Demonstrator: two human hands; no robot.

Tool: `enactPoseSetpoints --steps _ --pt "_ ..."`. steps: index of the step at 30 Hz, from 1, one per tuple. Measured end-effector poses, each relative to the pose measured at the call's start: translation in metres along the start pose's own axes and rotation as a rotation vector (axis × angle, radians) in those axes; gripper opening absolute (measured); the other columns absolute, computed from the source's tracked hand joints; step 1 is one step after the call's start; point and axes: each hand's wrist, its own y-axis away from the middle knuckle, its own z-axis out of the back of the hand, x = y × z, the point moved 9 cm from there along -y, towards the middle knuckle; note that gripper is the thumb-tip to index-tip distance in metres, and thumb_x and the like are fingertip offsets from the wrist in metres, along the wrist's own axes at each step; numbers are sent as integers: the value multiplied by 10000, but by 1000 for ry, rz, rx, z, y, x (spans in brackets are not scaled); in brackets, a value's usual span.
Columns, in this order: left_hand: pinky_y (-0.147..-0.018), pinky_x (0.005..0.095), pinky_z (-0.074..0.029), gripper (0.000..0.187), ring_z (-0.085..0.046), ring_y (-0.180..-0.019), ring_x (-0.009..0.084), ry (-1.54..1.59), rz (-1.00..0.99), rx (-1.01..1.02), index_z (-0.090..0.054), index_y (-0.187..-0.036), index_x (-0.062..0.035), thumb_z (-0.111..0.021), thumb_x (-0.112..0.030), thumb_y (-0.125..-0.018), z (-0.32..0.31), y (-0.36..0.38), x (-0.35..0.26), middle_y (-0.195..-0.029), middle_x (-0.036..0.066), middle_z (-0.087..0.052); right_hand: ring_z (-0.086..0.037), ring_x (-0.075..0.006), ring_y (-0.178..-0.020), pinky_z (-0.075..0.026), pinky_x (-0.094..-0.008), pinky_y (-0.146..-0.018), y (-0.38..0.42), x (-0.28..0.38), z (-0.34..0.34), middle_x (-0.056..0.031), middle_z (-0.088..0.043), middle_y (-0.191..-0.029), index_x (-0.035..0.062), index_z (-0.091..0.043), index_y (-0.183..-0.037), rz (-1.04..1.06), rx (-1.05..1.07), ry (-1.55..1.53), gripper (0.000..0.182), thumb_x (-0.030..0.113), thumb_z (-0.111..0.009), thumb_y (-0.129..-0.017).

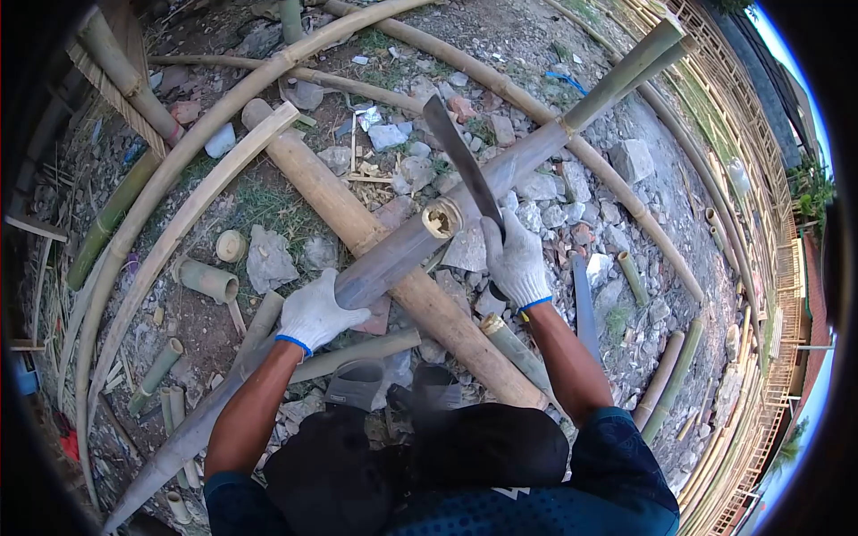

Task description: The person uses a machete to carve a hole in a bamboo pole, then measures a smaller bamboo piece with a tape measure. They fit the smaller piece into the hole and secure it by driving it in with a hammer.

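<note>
A long grey bamboo pole runs diagonally from the lower left toward the upper right, across a thick tan bamboo log. Near its middle is a round cut opening with pale, ragged edges. My left hand, in a white knit glove with a blue cuff, grips the pole below this opening. In my right hand, gloved the same way, is a machete; its handle is mostly hidden by the fingers. The dark blade points up and left, passing just right of the opening, apart from it.
A handsaw-like blade lies right of my right arm. Short bamboo offcuts and broken stones cover the ground around. Long curved bamboo poles arch at left, and stacked bamboo strips line the right side.
</note>
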Motion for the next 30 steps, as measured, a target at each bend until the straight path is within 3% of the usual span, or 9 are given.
enactPoseSetpoints --steps 4,6,8,13,14,18,25,28,30 --pt "-887 495 -582 806 -746 -1024 427 41 -3 25 -577 -1255 -17 -820 -600 -754 -2 -1 1 -1075 250 -761 -683 -473 -849 -534 -522 -750 14 -38 -2 -252 -678 -872 12 -649 -1078 -240 -286 -489 209 219 -626 -1061" --pt "-886 497 -581 810 -745 -1019 426 26 -8 6 -583 -1247 -14 -821 -605 -748 -1 0 0 -1076 247 -760 -675 -514 -969 -540 -556 -829 26 -55 -61 -288 -687 -956 36 -669 -1128 28 217 94 244 259 -628 -1039" --pt "-884 498 -582 813 -745 -1015 424 -20 -28 -51 -586 -1245 -12 -822 -606 -742 -3 -3 4 -1077 248 -759 -662 -523 -1069 -515 -562 -955 22 -34 -49 -318 -704 -1045 5 -672 -1272 110 186 127 306 191 -645 -1030" --pt "-871 504 -586 797 -749 -1008 413 43 -2 -4 -586 -1220 -16 -820 -607 -738 -3 -1 3 -1060 241 -758 -607 -269 -549 -473 -382 -555 -2 13 32 -160 -627 -672 12 -639 -1066 -1 -286 -139 209 217 -614 -1092" --pt "-868 505 -586 794 -750 -1008 411 41 2 0 -587 -1219 -17 -821 -604 -739 -5 -2 3 -1058 238 -759 -719 -456 -836 -539 -517 -699 4 -14 16 -271 -703 -876 6 -639 -1090 -159 -264 -277 226 230 -631 -1060" --pt "-855 508 -588 756 -757 -999 400 -94 -43 -128 -591 -1214 -28 -824 -581 -755 -3 2 -1 -1056 220 -764 -675 -545 -920 -530 -608 -834 18 -35 -44 -327 -685 -965 9 -653 -1136 234 -15 159 240 218 -646 -1018" --pt "-839 504 -594 746 -761 -980 393 -35 -7 -87 -597 -1215 -49 -828 -583 -747 -5 5 -3 -1048 207 -765 -705 -456 -805 -528 -512 -691 9 -29 0 -249 -707 -895 11 -649 -1115 -156 -310 -374 222 225 -628 -1059" --pt "-843 503 -594 738 -759 -987 395 -55 -26 -124 -598 -1210 -55 -828 -582 -746 1 9 -7 -1048 209 -765 -701 -508 -911 -535 -599 -808 18 -42 -49 -289 -719 -1029 15 -675 -1189 122 86 160 247 198 -639 -1027" --pt "-851 498 -592 736 -757 -988 397 -64 -8 -111 -598 -1209 -56 -822 -587 -750 -2 12 -7 -1052 212 -764 -714 -467 -899 -534 -553 -766 13 -24 -23 -268 -710 -946 5 -659 -1119 154 -65 76 234 227 -629 -1051"
